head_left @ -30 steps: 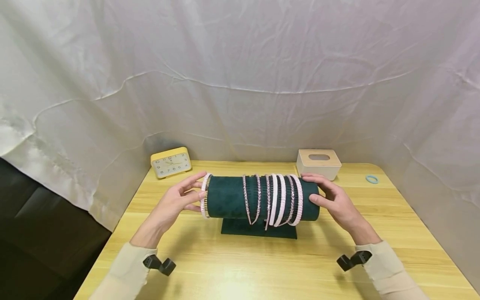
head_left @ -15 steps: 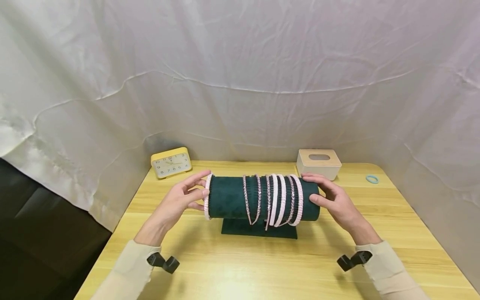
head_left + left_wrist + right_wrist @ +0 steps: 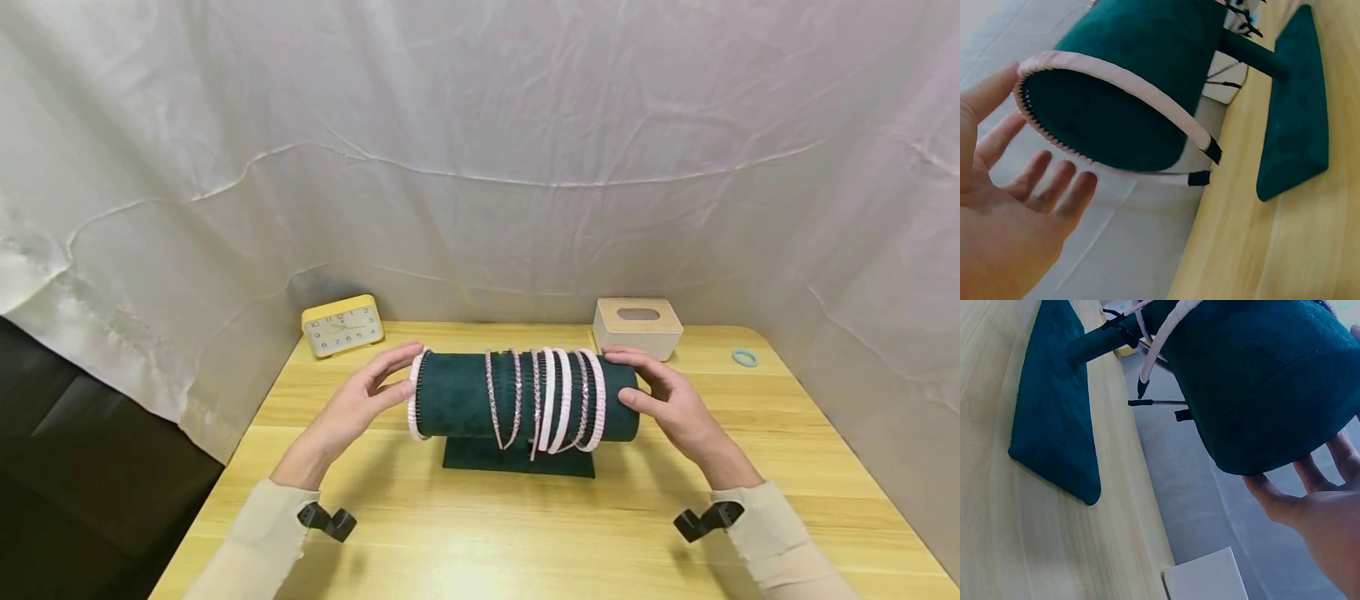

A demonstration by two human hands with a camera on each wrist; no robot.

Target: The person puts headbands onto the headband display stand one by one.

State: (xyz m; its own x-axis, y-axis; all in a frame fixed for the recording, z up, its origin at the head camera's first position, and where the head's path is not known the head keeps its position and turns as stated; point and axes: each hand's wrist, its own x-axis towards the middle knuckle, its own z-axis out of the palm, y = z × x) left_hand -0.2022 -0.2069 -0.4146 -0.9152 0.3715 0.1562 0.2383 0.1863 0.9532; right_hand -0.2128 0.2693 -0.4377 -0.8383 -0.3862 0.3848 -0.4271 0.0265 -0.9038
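A dark green velvet headband stand (image 3: 457, 396), a thick horizontal roll on a flat base, stands on the table. Round the roll's left end sits a pale pink headband (image 3: 1129, 80), its two black-tipped ends pointing down. My left hand (image 3: 352, 410) touches this headband with thumb and index finger; in the left wrist view the other fingers are spread, apart from it. Several pink and white headbands (image 3: 566, 400) hang over the roll's middle and right. My right hand (image 3: 678, 408) holds the roll's bare right end between thumb and fingers.
A yellow alarm clock (image 3: 342, 327) stands at the table's back left. A white tissue box (image 3: 651, 340) with a wooden top is at the back right, and a light blue ring (image 3: 745, 358) lies further right. Pale cloth (image 3: 525, 225) hangs behind the table.
The left-end headband has shifted right onto the roll, following my left hand. My left fingers have since loosened and straightened. The right hand stays where it was.
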